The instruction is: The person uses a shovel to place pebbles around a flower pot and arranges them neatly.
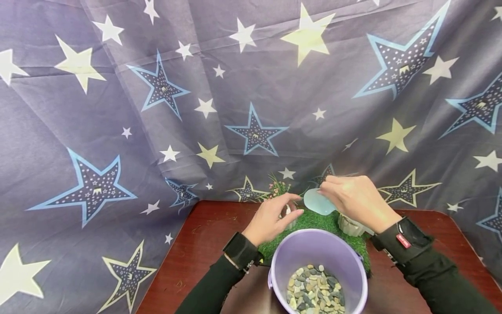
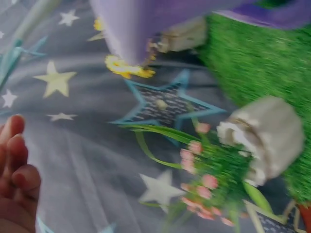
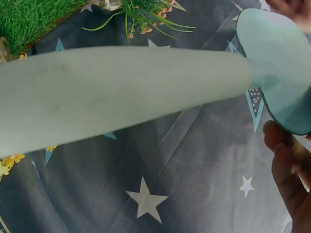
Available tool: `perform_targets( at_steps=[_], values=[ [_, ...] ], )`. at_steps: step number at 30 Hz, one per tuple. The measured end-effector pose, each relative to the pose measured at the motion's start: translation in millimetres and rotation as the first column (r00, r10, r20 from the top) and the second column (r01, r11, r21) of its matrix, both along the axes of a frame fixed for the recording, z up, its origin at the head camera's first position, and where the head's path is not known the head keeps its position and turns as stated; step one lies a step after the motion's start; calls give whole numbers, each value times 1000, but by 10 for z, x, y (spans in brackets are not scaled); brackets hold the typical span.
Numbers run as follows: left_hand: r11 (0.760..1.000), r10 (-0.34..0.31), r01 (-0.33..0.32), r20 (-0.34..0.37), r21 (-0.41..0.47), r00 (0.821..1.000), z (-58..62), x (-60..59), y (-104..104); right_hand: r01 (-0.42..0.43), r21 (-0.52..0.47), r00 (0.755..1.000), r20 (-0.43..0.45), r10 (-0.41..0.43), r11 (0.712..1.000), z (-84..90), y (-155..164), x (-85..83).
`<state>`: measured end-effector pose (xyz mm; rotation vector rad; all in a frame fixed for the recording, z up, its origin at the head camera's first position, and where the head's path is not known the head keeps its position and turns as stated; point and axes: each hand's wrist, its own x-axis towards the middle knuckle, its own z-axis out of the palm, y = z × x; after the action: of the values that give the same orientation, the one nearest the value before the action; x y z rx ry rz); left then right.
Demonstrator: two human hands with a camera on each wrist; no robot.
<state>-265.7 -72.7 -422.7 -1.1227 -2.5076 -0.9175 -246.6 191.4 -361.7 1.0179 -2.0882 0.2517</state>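
My right hand (image 1: 357,198) pinches the pale blue blade (image 1: 318,203) of a toy shovel above the back rim of a purple bucket (image 1: 321,244). The shovel's thick whitish handle (image 3: 121,92) runs across the right wrist view, back toward the forearm. My left hand (image 1: 272,218) hovers left of the blade, thumb and fingers apart, holding nothing. Small smooth pebbles (image 1: 315,288) in grey, tan and white cover the bucket's bottom.
Behind the bucket lies an artificial grass mat (image 1: 310,220) on a reddish-brown table (image 1: 176,261). A pale pot (image 2: 272,138) with pink flowers stands near the left hand; another pot (image 1: 350,224) sits under the right hand. A star-patterned cloth (image 1: 204,65) hangs behind.
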Motion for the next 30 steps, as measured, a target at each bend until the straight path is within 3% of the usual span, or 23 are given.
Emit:
perform_targets(
  at_steps=[2,6,11,14,17,19,21,23,27,30],
  values=[
    [1000,-12,11,59,14,998,67,-3,68,-8,1,1000,3,8,1000,-6,-19,8],
    [999,-40,39,69,15,997,137,-8,171,-14,-5,1000,5,14,1000,-7,-59,24],
    [996,-74,72,38,50,997,102,-14,260,-27,-27,1000,0,27,999,-27,-84,36],
    [991,-93,87,55,101,994,77,-7,272,-21,-32,1000,-5,20,999,-47,-91,38],
    [985,-100,87,79,152,992,68,-6,276,21,-50,999,45,-18,999,-50,-63,55],
    [980,-103,85,92,182,990,72,-4,276,72,-80,991,122,-62,994,-34,-18,82],
    [978,-95,75,97,197,991,73,-5,275,138,-128,968,229,-107,982,-6,54,123],
    [978,-86,66,92,198,992,75,-1,258,206,-172,927,348,-136,963,17,136,176],
    [980,-60,44,72,196,996,72,1,227,293,-203,824,549,-139,934,-40,282,300],
    [977,-47,33,58,213,997,74,-3,207,327,-169,739,659,-140,930,-216,315,388]
  ],
)
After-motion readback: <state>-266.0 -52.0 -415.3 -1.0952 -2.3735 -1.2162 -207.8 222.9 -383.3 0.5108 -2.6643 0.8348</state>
